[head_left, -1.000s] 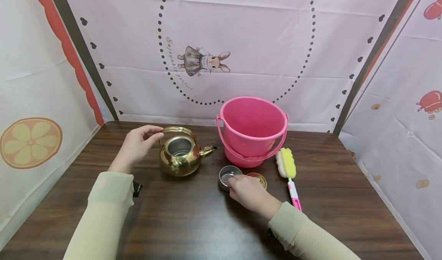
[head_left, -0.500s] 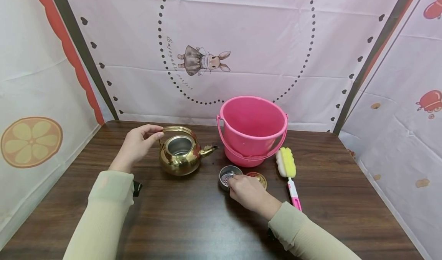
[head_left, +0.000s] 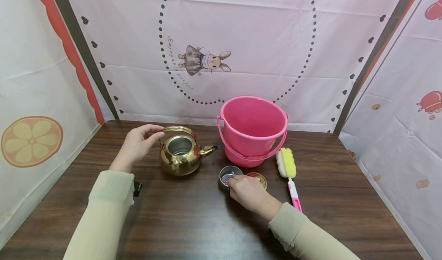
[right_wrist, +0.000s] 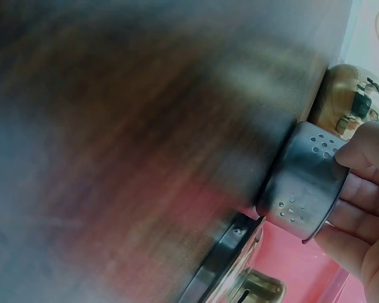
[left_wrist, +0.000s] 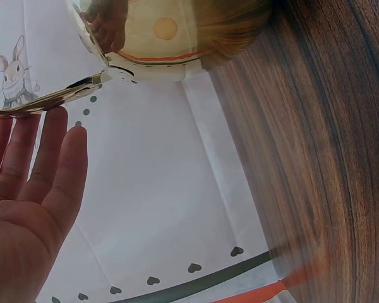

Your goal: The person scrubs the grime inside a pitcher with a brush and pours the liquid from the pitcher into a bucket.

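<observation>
A shiny gold kettle [head_left: 180,163] stands lidless on the table, its spout pointing right and its steel inside showing. My left hand [head_left: 136,147] pinches the left end of its raised handle [head_left: 177,129] between thumb and fingers. In the left wrist view the fingers [left_wrist: 69,158] are nearly straight against that handle. My right hand [head_left: 253,195] pinches the rim of a small steel tea strainer [right_wrist: 303,180] with holes in its wall and base. The strainer sits upright on the table. Just behind the right hand lies the gold kettle lid [head_left: 260,179], partly hidden.
A pink bucket [head_left: 250,145] with its handle hanging down in front stands at the back, right of the kettle. To its right lies a yellow and white sponge brush [head_left: 287,163] with a pink and white handle. Printed cloth walls [head_left: 262,41] border the wooden table [head_left: 179,221].
</observation>
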The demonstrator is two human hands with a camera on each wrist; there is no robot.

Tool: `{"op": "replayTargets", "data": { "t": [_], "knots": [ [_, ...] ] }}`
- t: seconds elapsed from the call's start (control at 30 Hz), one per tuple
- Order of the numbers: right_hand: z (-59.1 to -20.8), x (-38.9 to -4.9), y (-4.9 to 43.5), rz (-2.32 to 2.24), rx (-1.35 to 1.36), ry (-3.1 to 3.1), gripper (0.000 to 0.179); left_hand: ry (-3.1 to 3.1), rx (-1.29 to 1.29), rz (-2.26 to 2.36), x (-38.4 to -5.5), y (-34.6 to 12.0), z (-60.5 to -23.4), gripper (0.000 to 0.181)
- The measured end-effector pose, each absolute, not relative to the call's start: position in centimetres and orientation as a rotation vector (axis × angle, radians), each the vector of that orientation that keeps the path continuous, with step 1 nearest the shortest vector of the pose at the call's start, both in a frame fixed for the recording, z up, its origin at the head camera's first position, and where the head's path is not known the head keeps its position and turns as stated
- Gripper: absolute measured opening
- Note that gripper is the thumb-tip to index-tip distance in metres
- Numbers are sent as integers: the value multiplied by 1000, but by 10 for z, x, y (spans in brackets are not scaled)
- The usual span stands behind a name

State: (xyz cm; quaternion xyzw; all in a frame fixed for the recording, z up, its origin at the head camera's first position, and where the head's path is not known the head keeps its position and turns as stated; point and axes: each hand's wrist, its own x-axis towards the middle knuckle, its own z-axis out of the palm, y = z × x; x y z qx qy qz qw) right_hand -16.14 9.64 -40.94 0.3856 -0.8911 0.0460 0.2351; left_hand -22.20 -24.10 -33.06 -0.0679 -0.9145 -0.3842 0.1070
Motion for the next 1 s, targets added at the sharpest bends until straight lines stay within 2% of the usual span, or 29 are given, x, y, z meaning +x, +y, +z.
{"op": "replayTargets", "data": {
  "t": [0.43,0.63,0.9,1.0],
  "knots": [
    [-411,-160,99,134,1051,-2440,10,-2688,-205,-1128,-223,-240,-332,39],
    [-407,-159,99,170,1029,-2430,16,-2690,-210,-1129,-224,-239,-330,39],
    [-400,-156,103,242,987,-2496,46,-2702,-197,-1124,-222,-240,-329,40],
    [-399,-154,105,277,978,-2552,51,-2702,-195,-1127,-222,-241,-330,40]
  ]
}}
